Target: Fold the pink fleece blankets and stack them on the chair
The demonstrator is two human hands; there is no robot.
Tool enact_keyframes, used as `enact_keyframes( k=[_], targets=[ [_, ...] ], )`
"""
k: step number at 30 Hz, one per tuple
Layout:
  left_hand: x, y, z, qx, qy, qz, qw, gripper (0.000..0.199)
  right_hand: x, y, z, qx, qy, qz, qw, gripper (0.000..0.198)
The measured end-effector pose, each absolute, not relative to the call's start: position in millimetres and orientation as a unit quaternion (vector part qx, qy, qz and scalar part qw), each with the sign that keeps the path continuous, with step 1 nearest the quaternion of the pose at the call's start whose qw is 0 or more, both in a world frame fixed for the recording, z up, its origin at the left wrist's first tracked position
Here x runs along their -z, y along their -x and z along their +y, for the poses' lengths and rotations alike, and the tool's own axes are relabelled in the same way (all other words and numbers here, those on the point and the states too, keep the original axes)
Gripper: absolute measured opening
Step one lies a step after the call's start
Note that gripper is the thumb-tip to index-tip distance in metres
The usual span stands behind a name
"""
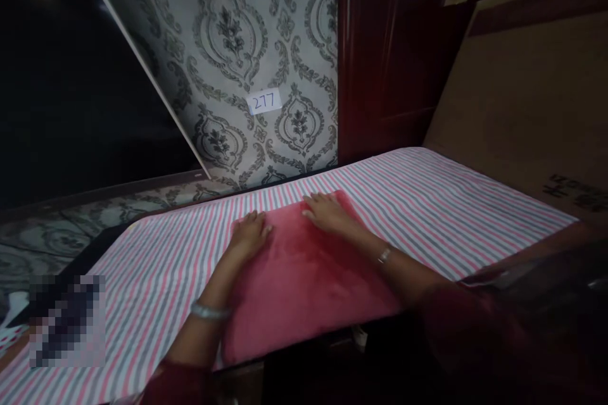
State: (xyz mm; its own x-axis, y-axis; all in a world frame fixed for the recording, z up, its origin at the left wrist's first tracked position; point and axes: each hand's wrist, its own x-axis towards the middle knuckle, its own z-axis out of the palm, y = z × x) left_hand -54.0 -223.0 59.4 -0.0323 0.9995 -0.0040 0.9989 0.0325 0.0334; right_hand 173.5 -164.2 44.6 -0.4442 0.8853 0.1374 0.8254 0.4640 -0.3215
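A plush pinkish-red cloth (294, 291), roughly rectangular, lies flat on a striped sheet (161, 272). Its near edge reaches the front edge of the surface. My left hand (249, 234) rests palm down on the cloth's far left corner, fingers stretched forward. On the far right part of the cloth, my right hand (327, 212) also lies flat, its fingers extended to the far edge. Neither hand grips anything. A darker red patch shows in the pile between and below the hands.
A large dark screen (85, 88) stands at the left behind the surface. Patterned wallpaper with a paper label (264, 101) reading 277 is at the back. A big cardboard box (532, 88) stands at the right, beside a dark red wooden panel (384, 44). A blurred-out patch covers the lower left.
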Motion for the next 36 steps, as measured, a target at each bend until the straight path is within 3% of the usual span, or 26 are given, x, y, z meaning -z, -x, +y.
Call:
enact_keyframes(
  k=[4, 14, 36],
  targets=[
    [-50.0, 34.6, -173.3, 0.011, -0.669, 0.741, 0.060, 0.054, -34.2, -154.1, -124.9, -0.100, 0.591, -0.789, 0.132, 0.054],
    [-12.9, 66.6, -176.8, -0.021, -0.638, 0.770, -0.026, 0.061, 14.0, -186.0, -99.2, -0.089, 0.602, -0.781, 0.141, 0.052],
    [-20.2, 139.6, -176.2, -0.279, -0.481, 0.800, 0.224, 0.039, 3.4, -211.6, -91.3, -0.238, 0.661, -0.681, 0.206, 0.049]
  ],
)
